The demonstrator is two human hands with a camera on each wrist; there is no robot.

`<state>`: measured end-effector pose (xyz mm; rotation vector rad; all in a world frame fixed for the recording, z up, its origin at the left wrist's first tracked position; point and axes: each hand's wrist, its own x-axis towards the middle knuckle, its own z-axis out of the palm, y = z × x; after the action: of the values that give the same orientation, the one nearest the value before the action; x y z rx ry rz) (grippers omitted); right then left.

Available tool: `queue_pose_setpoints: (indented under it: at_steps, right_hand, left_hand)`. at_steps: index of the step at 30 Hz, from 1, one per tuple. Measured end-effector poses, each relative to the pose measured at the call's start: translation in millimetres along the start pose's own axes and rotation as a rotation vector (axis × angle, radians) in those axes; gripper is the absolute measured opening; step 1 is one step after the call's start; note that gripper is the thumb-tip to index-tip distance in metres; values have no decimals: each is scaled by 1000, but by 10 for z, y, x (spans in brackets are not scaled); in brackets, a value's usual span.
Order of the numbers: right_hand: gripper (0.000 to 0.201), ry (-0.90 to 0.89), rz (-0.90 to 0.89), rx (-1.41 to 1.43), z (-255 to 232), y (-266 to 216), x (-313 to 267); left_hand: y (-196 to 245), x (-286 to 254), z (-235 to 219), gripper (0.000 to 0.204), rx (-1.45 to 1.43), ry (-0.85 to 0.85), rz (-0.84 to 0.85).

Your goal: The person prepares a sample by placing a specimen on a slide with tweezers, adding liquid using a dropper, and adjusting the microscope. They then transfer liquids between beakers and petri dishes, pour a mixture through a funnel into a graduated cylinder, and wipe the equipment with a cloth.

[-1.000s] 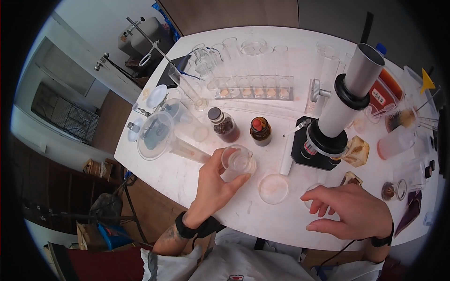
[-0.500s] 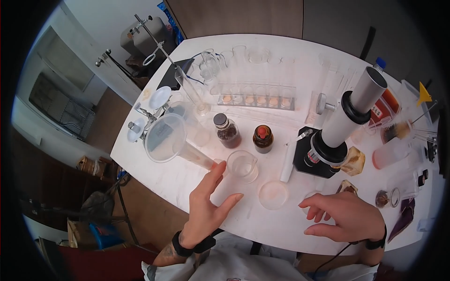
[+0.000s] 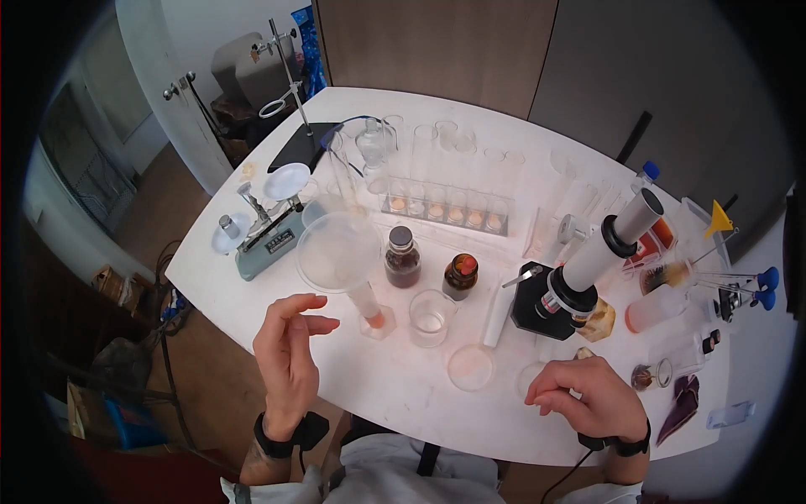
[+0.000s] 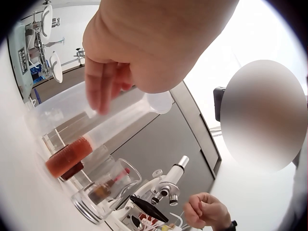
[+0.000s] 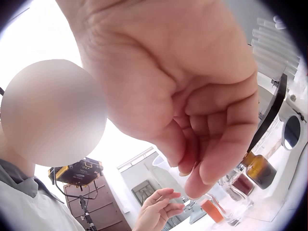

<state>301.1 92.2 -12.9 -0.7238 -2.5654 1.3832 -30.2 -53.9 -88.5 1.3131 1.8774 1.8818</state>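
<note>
My left hand (image 3: 290, 357) is raised over the table's front left edge, fingers loosely bent and holding nothing. Just right of it stands a tall translucent measuring cylinder (image 3: 366, 304) with a wide round top; orange-red liquid (image 4: 70, 156) fills its lower part in the left wrist view. A glass beaker (image 3: 430, 319) is upright beyond the cylinder, apart from both hands. My right hand (image 3: 588, 399) hovers low at the front right, its fingers loosely curled around nothing. Beside those fingertips is a clear shallow dish (image 3: 529, 380), partly hidden; another petri dish (image 3: 471, 368) lies further left.
Two brown bottles, one dark-capped (image 3: 403, 259) and one red-topped (image 3: 461, 275), stand behind the beaker. A microscope (image 3: 571, 281) rises at the right. Behind are a test-tube rack (image 3: 449, 206) and tall glassware. A balance (image 3: 273, 239) and a ring stand (image 3: 294, 92) occupy the left.
My left hand gripped the beaker a second ago, then let go and moved left toward the cylinder. My right fingers have curled in more. The head view has shifted.
</note>
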Motion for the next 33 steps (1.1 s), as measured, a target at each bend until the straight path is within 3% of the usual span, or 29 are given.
queue_pose_setpoints:
  at_steps: [3, 7, 13, 14, 18, 23, 27, 33]
  right_hand:
    - [11, 13, 34, 53, 55, -127, 29]
    - [31, 70, 88, 163, 114, -343, 91]
    - [66, 203, -84, 83, 246, -784, 495]
    - [70, 248, -139, 36, 277, -845, 594]
    - [85, 407, -289, -116, 363, -1066, 1024]
    - [87, 448, -392, -190, 458, -1235, 1412]
    - [81, 417, -345, -216, 468, -1260, 1541]
    - [75, 432, -345, -197, 452, -1347, 1576]
  left_hand:
    - [-6, 154, -53, 30, -50, -77, -8]
    - [42, 440, -55, 62, 44, -300, 110]
    - [-45, 581, 6, 45, -10, -477, 25]
    - [-55, 582, 22, 35, -7, -457, 53]
    - [-10, 591, 27, 28, -119, -501, -39]
    - [-82, 582, 65, 24, -84, -464, 86]
    - [-44, 598, 60, 30, -150, -510, 3]
    - [-91, 610, 48, 30, -98, -495, 34]
